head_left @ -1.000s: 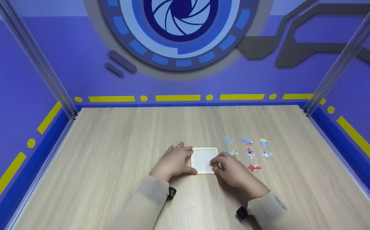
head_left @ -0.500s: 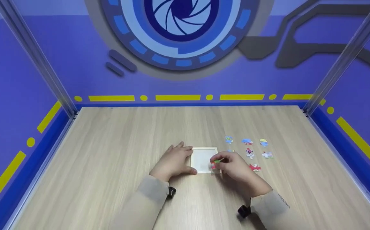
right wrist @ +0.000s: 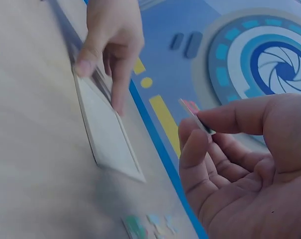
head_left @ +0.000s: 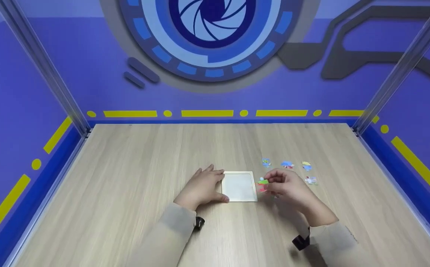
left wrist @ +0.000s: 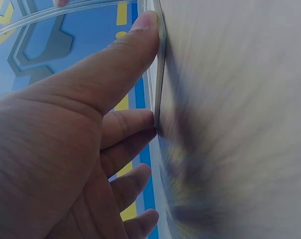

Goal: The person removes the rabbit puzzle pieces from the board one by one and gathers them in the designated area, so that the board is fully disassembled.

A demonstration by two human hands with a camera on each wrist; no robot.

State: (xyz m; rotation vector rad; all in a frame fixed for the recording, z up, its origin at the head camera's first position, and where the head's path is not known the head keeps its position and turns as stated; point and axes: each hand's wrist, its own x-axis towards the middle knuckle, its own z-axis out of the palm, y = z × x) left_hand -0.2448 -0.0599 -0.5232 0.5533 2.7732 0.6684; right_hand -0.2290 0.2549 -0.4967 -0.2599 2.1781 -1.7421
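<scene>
A shallow square puzzle tray (head_left: pixel 255 189) with a pale floor lies on the table. My left hand (head_left: pixel 202 189) rests at its left edge, thumb at the near corner and forefinger at the far corner, the other fingers spread. In the left wrist view, thumb and fingertips touch the tray's thin rim (left wrist: pixel 161 64). Just right of the tray, my right hand (head_left: pixel 292 191) pinches a green and red puzzle piece (head_left: pixel 262 184) between thumb and forefinger. The right wrist view shows this piece (right wrist: pixel 192 112) nearly edge-on, raised above the table.
Loose puzzle pieces lie right of the tray: a blue piece (head_left: pixel 266 162), a blue and red piece (head_left: pixel 287 164), a yellow and blue piece (head_left: pixel 306 165) and a pale piece (head_left: pixel 311 180). My right hand hides others. Blue panels stand behind the table (head_left: pixel 144 155).
My right hand has moved right with the green and red puzzle piece, from over the tray's right side to beside it. The left hand and the tray have stayed put.
</scene>
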